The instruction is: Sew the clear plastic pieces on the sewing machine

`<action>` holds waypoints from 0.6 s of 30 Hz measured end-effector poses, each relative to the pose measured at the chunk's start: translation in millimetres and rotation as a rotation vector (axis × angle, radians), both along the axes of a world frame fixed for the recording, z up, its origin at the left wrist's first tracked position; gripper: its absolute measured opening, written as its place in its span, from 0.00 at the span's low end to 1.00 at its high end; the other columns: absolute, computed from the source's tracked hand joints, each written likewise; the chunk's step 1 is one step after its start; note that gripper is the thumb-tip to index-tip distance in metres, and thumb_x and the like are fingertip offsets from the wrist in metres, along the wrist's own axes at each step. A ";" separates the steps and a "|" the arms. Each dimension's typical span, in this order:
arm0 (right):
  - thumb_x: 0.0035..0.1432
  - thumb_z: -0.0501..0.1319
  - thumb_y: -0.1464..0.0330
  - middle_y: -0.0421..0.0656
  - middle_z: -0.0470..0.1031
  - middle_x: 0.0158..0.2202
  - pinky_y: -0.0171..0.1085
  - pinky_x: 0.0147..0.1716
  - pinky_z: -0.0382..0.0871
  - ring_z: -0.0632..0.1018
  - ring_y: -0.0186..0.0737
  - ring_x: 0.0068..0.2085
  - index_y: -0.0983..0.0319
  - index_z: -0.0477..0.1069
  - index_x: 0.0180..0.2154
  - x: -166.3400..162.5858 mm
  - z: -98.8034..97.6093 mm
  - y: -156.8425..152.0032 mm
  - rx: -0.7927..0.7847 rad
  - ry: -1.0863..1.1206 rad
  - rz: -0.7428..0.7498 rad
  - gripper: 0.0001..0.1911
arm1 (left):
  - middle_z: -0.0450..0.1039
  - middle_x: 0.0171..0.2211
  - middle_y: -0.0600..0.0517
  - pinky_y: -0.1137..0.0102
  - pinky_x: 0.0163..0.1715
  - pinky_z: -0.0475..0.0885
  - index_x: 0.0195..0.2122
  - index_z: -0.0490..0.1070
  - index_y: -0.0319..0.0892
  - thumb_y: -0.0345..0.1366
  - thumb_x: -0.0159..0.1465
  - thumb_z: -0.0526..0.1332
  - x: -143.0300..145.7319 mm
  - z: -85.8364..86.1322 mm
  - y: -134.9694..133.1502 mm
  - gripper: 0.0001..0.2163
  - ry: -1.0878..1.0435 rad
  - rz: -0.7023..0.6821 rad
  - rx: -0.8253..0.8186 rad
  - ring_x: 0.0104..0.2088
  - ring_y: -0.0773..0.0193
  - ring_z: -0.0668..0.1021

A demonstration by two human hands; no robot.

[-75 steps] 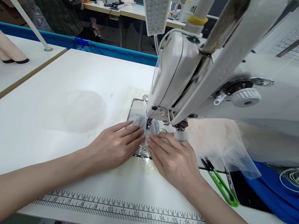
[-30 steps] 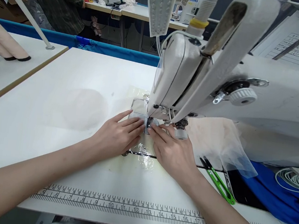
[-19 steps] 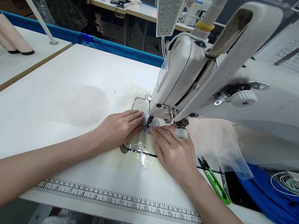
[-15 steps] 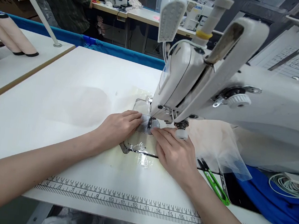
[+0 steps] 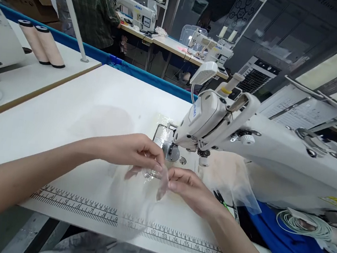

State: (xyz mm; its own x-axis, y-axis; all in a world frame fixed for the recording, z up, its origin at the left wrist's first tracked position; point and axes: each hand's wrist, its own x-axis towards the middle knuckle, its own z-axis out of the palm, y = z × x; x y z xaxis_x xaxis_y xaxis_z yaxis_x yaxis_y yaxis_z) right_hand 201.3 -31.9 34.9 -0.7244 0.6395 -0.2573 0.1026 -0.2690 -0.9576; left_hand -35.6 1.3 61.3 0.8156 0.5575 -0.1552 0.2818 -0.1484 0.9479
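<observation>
My left hand [image 5: 141,152] is closed in a pinch on a piece of sheer, pale fabric [image 5: 135,204] in front of the sewing machine [image 5: 212,119]. Close beside it, my right hand [image 5: 194,191] pinches the same fabric, which is bunched between the two sets of fingertips. The cloth hangs toward the table's front edge, and the printed ruler shows through it. Behind the fingers, the needle plate [image 5: 172,153] and presser foot area are visible, with no fabric clearly under the foot.
More sheer fabric [image 5: 227,169] lies under the machine arm. Thread snips [image 5: 221,198] are partly hidden behind my right hand. Blue cloth [image 5: 288,246] and a coiled cable [image 5: 303,224] sit at right. Thread cones [image 5: 40,45] stand at left; a person [image 5: 90,12] is at the back.
Both hands have come off the machine bed by the needle and moved toward me, now pinching the sheer fabric together. The head view has tilted up, showing more of the room.
</observation>
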 end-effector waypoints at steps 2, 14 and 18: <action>0.59 0.63 0.59 0.41 0.77 0.30 0.40 0.43 0.71 0.78 0.36 0.34 0.61 0.75 0.31 -7.8 3.3 0.2 0.021 -0.026 -0.069 0.12 | 0.67 0.20 0.58 0.78 0.19 0.65 0.44 0.75 0.44 0.42 0.65 0.60 -9.1 -2.5 6.7 0.11 0.013 0.013 -0.063 0.18 0.72 0.71; 0.57 0.65 0.59 0.41 0.77 0.26 0.35 0.32 0.72 0.77 0.35 0.29 0.61 0.78 0.30 -56.1 10.6 4.8 0.127 -0.051 -0.080 0.12 | 0.78 0.25 0.51 0.65 0.37 0.77 0.31 0.75 0.45 0.44 0.62 0.63 -120.6 -27.7 -39.5 0.09 -0.164 0.239 -0.297 0.29 0.61 0.80; 0.59 0.63 0.59 0.39 0.75 0.23 0.33 0.27 0.70 0.75 0.33 0.26 0.60 0.78 0.34 -93.2 10.3 19.3 0.236 0.006 -0.248 0.12 | 0.76 0.28 0.50 0.73 0.20 0.70 0.43 0.74 0.44 0.47 0.66 0.58 -136.7 -12.9 -24.7 0.14 -0.118 0.554 -0.085 0.18 0.69 0.73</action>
State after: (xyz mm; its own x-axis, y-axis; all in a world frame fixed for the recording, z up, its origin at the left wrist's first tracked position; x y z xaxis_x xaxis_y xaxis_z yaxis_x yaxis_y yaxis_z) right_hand 108.1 -12.7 45.2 -0.5401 0.8380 -0.0777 0.0562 -0.0562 -0.9968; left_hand -172.3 -23.4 48.4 0.4195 0.8963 -0.1439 0.1874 0.0696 0.9798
